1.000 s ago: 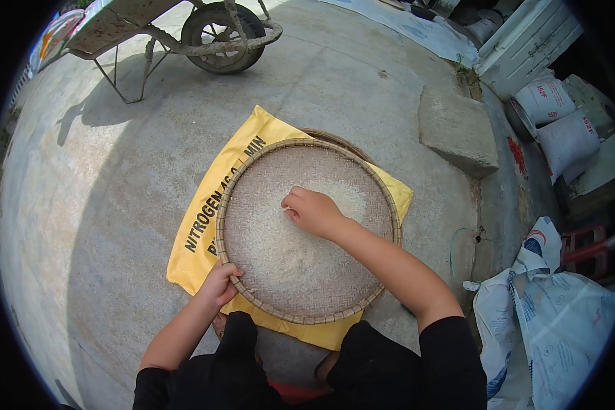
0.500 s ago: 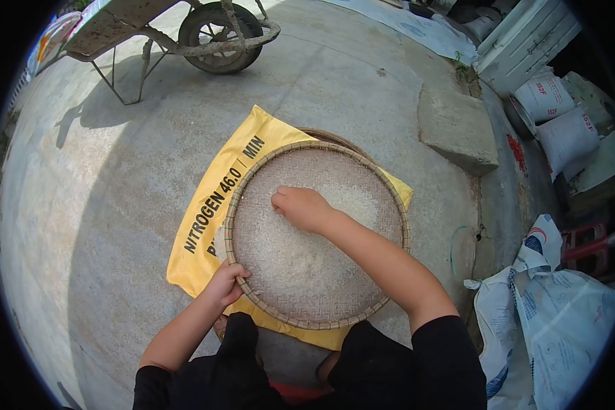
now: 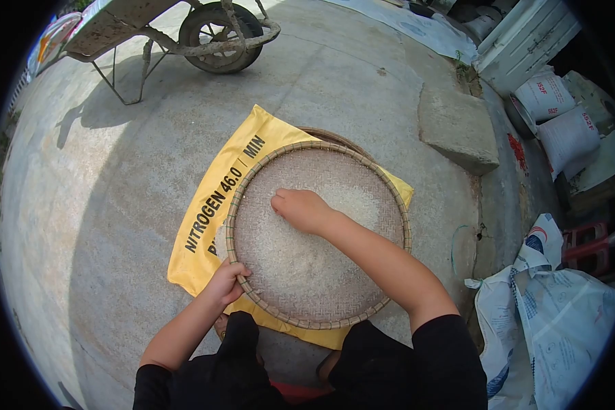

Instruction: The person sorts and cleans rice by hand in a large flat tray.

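Note:
A round woven bamboo winnowing tray with a bound rim is in front of my knees. White rice grains are spread thinly across its mesh. My left hand grips the rim at the lower left, thumb on top. Over the upper middle of the tray is my right hand, its fingers curled down at the grains. Whatever its fingertips pinch is hidden. Under the tray lies a yellow sack with black printed letters. Another round basket edge shows behind the tray.
A muddy wheelbarrow stands at the upper left on the concrete floor. A concrete block is at the right, with white printed sacks beyond it. More white and blue sacks lie at the lower right.
Very little differs. My right hand has shifted slightly down, its fingers still curled over the rice. My left hand keeps hold of the rim.

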### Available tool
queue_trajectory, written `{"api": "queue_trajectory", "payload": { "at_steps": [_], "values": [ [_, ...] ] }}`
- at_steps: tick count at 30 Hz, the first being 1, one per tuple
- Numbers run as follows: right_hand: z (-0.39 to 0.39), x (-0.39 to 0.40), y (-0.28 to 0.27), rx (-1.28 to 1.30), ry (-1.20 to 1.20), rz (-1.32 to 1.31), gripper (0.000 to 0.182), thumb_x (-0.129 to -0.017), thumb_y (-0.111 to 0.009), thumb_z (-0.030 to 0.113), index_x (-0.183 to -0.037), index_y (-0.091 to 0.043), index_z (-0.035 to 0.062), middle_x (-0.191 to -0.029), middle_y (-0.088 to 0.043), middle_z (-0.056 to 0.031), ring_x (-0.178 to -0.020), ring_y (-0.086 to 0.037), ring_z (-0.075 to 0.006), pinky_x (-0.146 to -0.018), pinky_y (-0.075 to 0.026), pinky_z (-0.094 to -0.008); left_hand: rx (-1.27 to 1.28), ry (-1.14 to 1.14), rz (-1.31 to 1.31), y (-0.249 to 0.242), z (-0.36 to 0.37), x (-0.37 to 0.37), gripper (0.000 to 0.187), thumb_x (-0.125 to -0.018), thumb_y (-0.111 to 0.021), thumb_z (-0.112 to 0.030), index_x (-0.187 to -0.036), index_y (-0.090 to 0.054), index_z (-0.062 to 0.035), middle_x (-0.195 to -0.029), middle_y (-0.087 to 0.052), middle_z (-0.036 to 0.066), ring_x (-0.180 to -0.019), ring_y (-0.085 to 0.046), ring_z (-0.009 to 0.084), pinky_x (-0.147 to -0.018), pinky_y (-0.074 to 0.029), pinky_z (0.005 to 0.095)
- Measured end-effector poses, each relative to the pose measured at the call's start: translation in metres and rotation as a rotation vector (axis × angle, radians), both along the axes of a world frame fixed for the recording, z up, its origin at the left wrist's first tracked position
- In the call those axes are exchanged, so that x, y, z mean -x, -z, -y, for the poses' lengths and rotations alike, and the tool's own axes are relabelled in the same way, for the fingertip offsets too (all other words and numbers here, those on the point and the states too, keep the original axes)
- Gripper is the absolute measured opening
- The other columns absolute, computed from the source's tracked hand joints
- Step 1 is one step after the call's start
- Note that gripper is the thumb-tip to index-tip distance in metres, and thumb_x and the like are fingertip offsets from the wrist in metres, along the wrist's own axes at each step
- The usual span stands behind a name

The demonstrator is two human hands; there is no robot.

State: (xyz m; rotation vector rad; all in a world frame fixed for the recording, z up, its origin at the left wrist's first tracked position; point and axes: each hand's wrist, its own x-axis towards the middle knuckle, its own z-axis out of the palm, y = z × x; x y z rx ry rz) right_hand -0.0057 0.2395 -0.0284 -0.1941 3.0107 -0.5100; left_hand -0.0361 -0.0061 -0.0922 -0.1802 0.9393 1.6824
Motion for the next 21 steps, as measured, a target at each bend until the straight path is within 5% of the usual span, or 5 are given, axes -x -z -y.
{"api": "queue_trajectory", "payload": {
  "at_steps": [8, 12, 21],
  "values": [
    [-0.019, -0.036, -0.038, 0.247, 0.169, -0.009, 0.006, -0.082, -0.054, 0.009, -0.085, -0.053, 0.0045, -0.088, -0.056, -0.0099, -0.080, -0.057, -0.0279, -0.070, -0.046, -0.0368, 0.022, -0.058, -0.002, 0.004, 0.012, 0.004, 0.065, -0.063, -0.047, 0.008, -0.126, -0.037, 0.0000, -0.115, -0.052, 0.014, -0.105, -0.052, 0.0288, -0.092, -0.044, 0.0424],
    [-0.047, -0.095, -0.058, 0.414, 0.345, 0.056, 0.007, -0.081, -0.060, 0.006, -0.085, -0.054, 0.0033, -0.083, -0.054, -0.0080, -0.075, -0.055, -0.0196, -0.069, -0.045, -0.0306, 0.024, -0.117, 0.043, 0.020, 0.044, 0.021, 0.063, -0.064, -0.046, 0.005, -0.126, -0.036, 0.0015, -0.119, -0.049, 0.016, -0.108, -0.050, 0.0306, -0.095, -0.042, 0.0432],
    [-0.062, -0.192, -0.003, 0.202, 0.625, 0.152, 0.014, -0.077, -0.064, 0.008, -0.087, -0.055, 0.0035, -0.085, -0.054, -0.0089, -0.075, -0.056, -0.0217, -0.067, -0.046, -0.0316, 0.143, -0.342, -0.032, 0.041, 0.088, 0.039, 0.055, -0.067, -0.047, -0.002, -0.121, -0.040, 0.0055, -0.118, -0.051, 0.018, -0.110, -0.048, 0.0338, -0.099, -0.036, 0.0468]
  ]
}}
